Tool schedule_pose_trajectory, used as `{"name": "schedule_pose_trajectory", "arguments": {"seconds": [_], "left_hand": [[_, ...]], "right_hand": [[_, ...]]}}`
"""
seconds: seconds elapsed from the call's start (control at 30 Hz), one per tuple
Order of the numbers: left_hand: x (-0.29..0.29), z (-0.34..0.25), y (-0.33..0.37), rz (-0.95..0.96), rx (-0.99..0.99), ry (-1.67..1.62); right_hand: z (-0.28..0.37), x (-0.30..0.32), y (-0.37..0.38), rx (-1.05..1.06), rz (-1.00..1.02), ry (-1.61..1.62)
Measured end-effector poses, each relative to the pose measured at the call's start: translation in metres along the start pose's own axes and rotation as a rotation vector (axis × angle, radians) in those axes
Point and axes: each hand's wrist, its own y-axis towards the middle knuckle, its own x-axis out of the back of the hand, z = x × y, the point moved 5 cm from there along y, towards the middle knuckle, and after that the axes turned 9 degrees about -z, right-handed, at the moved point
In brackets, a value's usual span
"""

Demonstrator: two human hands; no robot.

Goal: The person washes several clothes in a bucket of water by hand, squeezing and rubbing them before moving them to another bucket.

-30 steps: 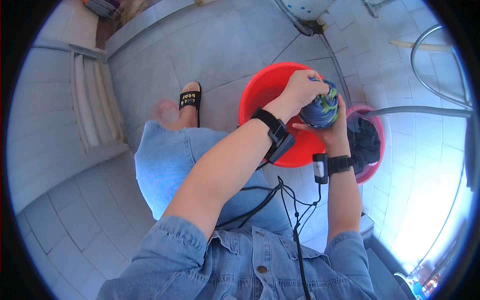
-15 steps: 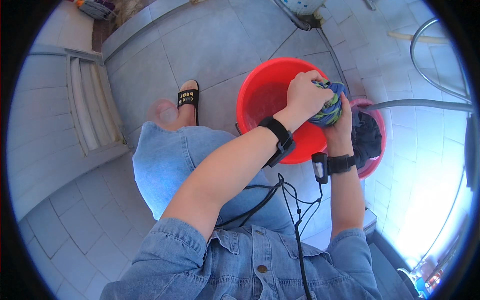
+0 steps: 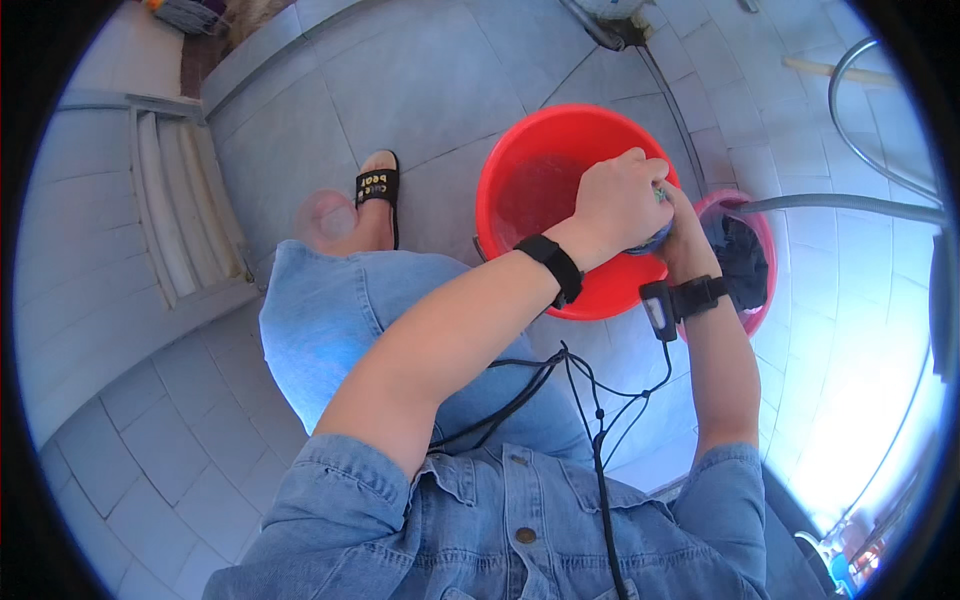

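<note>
Over the right side of a red bucket (image 3: 590,292), both my hands close round a bunched blue and green cloth (image 3: 656,243). Only small bits of the cloth show between the fingers. My left hand (image 3: 622,205) lies over it, with the fingers curled in. My right hand (image 3: 688,240) grips it from the right side, its fingers partly hidden. Liquid with a little froth seems to lie at the bottom of the bucket. Each wrist wears a black strap, and a small device with a cord shows on the right one.
A pink basin (image 3: 768,268) with dark cloth (image 3: 742,260) in it stands right of the bucket. A grey hose (image 3: 830,203) runs along the tiled wall. Black cords (image 3: 598,440) hang before my shirt. My slippered foot (image 3: 377,190) rests on the tiled floor at left.
My left hand has turned over and closed round the cloth, covering most of it. My right wrist and forearm have swung outward to the right. The cloth looks more squeezed together.
</note>
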Motion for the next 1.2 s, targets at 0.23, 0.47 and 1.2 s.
{"name": "schedule_pose_trajectory", "arguments": {"seconds": [0.23,0.47,1.2], "left_hand": [[-0.013,0.030,0.002,0.119,0.224,0.076],[-0.025,0.069,0.001,0.289,0.873,-0.446],[0.284,0.098,0.088,-0.475,0.680,-0.785]], "right_hand": [[-0.021,0.014,0.019,-0.040,-0.112,0.082],[-0.007,0.056,0.010,0.221,-0.127,0.529],[-0.058,0.035,-0.080,1.274,0.226,-1.527]]}}
